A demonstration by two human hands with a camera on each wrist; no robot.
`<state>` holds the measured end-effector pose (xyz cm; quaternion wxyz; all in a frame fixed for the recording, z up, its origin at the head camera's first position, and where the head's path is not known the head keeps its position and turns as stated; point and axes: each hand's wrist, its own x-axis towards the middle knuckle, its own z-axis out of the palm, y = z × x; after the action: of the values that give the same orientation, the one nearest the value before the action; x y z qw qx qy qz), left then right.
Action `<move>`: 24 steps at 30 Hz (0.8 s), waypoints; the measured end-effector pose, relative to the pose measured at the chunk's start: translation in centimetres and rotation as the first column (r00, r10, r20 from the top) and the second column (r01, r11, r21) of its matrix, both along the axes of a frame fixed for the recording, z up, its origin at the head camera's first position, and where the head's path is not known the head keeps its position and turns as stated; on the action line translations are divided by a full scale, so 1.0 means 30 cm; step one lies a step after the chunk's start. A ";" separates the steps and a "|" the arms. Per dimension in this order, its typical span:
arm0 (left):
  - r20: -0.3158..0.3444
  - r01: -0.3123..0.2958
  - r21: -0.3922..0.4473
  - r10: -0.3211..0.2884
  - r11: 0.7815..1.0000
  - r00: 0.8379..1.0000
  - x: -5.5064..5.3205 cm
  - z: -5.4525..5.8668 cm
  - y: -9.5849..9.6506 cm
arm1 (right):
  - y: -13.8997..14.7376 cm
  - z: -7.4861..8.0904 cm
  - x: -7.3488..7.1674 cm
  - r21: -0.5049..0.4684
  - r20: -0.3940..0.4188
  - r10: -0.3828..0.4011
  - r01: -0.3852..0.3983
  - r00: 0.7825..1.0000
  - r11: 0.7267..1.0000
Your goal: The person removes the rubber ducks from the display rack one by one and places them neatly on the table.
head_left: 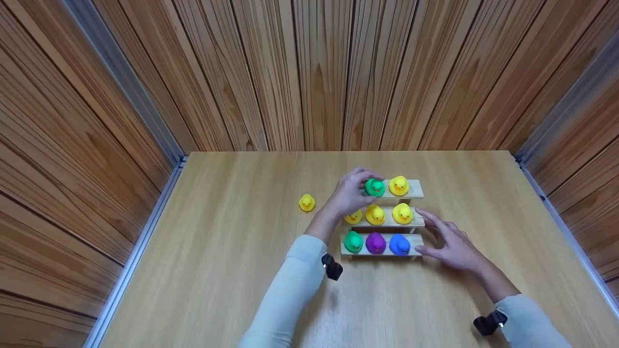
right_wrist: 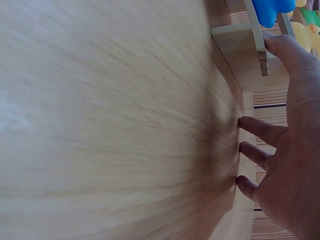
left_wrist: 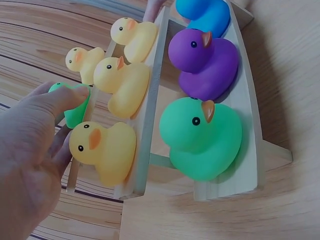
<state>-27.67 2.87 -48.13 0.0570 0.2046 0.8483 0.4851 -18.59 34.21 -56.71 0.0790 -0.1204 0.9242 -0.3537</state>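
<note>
Green rubber duck (head_left: 375, 187): in the left hand (head_left: 346, 195), about midway along the top tier (head_left: 415, 188) of a stepped wooden stand (left_wrist: 251, 145) — whether it rests on the plank or sits slightly above, I can't tell.
Bill and tail: bill toward the person; its long axis seems to run front to back, across the plank.
Pinching fingers: thumb on the near side, the others curled beyond, pinching the body; a side hold like that probably leaves the base free for the plank.
Right hand (head_left: 454, 246): fingers spread, thumb at the right end of the front tier (head_left: 416, 239), forefinger by the middle tier (head_left: 417, 223) — likely steadying the stand.
Top-tier neighbour: a yellow duck (head_left: 399, 186), just right of the green one.
Middle row: three yellow ducks (head_left: 375, 215), side by side, seemingly spaced to fit the plank.
Front row: a second green duck (head_left: 353, 241), a purple duck (head_left: 375, 243) and a blue duck (head_left: 399, 244), left to right.
Tabletop (head_left: 232, 251): pale wood, with a lone yellow duck (head_left: 306, 203) left of the stand.
Back wall (head_left: 319, 72): brown wood-grain boards.
</note>
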 end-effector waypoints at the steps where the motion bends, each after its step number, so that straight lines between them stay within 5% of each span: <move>1: -0.003 0.000 0.002 0.000 1.000 1.000 0.000 -0.001 0.001 | 0.001 -0.001 -0.001 -0.001 0.001 -0.001 0.001 1.000 1.000; 24: -0.059 -0.002 -0.008 0.002 1.000 0.998 0.001 -0.005 0.009 | 0.002 0.002 0.001 -0.001 -0.011 -0.004 0.004 1.000 1.000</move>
<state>-27.63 3.13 -48.27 0.0323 0.2177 0.8517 0.4756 -18.55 34.28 -56.66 0.0730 -0.1208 0.9247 -0.3537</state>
